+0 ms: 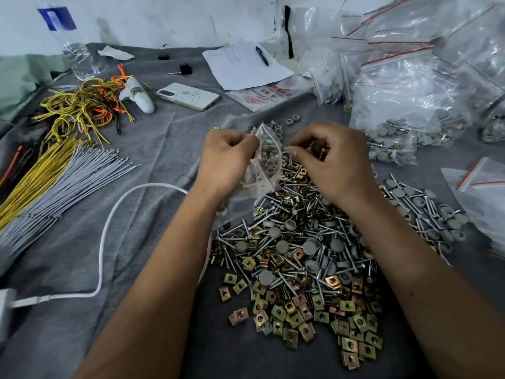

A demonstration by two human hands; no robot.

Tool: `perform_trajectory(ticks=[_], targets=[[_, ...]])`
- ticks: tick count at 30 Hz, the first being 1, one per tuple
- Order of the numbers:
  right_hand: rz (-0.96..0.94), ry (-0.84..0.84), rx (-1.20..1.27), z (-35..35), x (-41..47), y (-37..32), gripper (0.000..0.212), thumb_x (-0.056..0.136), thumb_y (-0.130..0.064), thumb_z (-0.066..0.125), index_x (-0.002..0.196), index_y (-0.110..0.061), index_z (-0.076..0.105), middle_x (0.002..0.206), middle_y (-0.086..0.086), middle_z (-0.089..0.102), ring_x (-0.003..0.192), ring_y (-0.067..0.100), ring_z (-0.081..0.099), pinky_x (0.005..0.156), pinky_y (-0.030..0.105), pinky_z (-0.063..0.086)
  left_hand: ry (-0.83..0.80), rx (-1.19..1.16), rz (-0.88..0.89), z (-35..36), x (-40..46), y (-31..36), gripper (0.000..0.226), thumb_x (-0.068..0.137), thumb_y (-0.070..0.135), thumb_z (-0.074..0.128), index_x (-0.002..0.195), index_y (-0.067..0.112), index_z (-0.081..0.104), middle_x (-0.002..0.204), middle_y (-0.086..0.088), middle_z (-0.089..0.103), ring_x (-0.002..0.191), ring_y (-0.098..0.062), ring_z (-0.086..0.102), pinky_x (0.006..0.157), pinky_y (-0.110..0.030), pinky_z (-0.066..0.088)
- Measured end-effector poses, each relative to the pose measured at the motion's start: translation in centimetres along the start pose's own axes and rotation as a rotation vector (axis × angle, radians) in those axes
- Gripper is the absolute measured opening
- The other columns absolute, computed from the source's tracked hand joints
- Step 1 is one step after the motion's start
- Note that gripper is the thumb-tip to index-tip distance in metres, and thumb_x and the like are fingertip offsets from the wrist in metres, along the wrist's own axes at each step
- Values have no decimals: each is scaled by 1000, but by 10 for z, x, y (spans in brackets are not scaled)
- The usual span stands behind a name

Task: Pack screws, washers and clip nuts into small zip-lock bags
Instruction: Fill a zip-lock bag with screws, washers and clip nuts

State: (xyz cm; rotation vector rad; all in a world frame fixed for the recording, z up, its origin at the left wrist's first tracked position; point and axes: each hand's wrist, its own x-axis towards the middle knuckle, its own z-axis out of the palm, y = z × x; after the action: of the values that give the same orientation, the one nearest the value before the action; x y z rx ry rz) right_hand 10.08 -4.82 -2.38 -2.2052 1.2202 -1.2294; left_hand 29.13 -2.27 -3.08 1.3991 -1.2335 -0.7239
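Seen from the head camera, looking down along two bare forearms, a person is working over a surface (153, 149) draped in grey cloth. The left hand (228, 157) is pinching the rim of a small zip-lock bag (266, 162), fingers curled tight on its upper edge, so the bag is hanging with its mouth gaping toward the right; grey washers are already showing inside it. The right hand (325, 160) is hovering just beside that mouth, fingers curled inward around what looks like a few screws, though exactly what it is gripping cannot be told. The bag is lying directly to the left of the right hand, its long axis running from far to near, so the right hand is the one nearer the opening and seems poised to feed its load sideways into it. Beneath both hands a large loose pile is spreading: silver screws (300, 214), grey washers (308, 246) and brassy square clip nuts (314, 313) toward the near edge. Filled bags (410, 105) are heaping at the far right, and bundled wires (62, 165), a phone (188, 96) and a white cable (109, 228) are lying to the left.
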Motion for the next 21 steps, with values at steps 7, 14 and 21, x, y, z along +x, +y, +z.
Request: perform_trajectory(ticks=[7,14,21], targets=[[-4,-495,-557,3,1,2,35,89,-52,70,107,-21,71,101,-2,46,118,24,44,99,43,44,28,-83,-40,-5,2,2,47,90,10,62,48,21,43,48,0,33,43,-15,23,42,-18,23],[-35,-415,-469,3,0,8,25,95,-38,67,110,-20,74,103,-2,53,117,23,47,98,37,43,34,-29,-10,-3,3,-1,44,89,8,61,49,18,44,44,4,35,39,-12,26,41,-17,24],[70,-20,169,1,-3,2,16,94,-20,74,109,-15,76,94,-7,74,82,4,70,73,19,56,2,49,50,2,0,-3,34,86,7,61,53,10,50,42,7,35,39,-10,27,42,-18,26]])
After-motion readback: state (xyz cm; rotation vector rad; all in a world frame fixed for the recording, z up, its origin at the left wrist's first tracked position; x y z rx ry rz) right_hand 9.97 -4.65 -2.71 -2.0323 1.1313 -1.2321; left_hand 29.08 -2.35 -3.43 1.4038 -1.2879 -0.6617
